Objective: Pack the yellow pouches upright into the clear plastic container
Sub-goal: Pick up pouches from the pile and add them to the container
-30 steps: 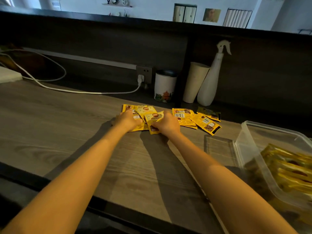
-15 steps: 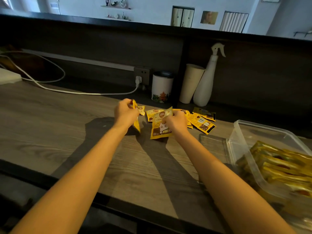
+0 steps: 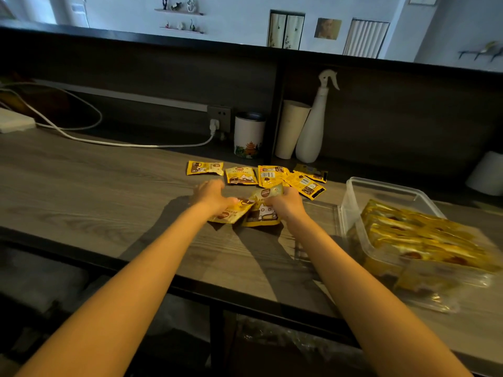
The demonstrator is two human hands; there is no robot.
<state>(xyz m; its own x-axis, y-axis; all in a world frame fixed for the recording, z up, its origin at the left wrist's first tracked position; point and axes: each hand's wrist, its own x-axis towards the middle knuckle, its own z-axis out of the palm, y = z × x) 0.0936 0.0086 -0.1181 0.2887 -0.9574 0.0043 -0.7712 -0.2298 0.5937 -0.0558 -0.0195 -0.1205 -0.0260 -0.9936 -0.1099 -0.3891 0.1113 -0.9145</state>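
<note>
Grip: left hand (image 3: 213,195) and right hand (image 3: 286,204) each pinch a yellow pouch (image 3: 230,214).
Clear plastic container (image 3: 381,184): right of your grip; square both pouches, stand them in.

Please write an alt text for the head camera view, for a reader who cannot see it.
A person's left hand pinches a yellow pouch and the right hand grips a second pouch, close together over a wooden table. Five loose pouches lie flat behind the hands; at the right, a clear plastic container holds a row of packed pouches.
</note>
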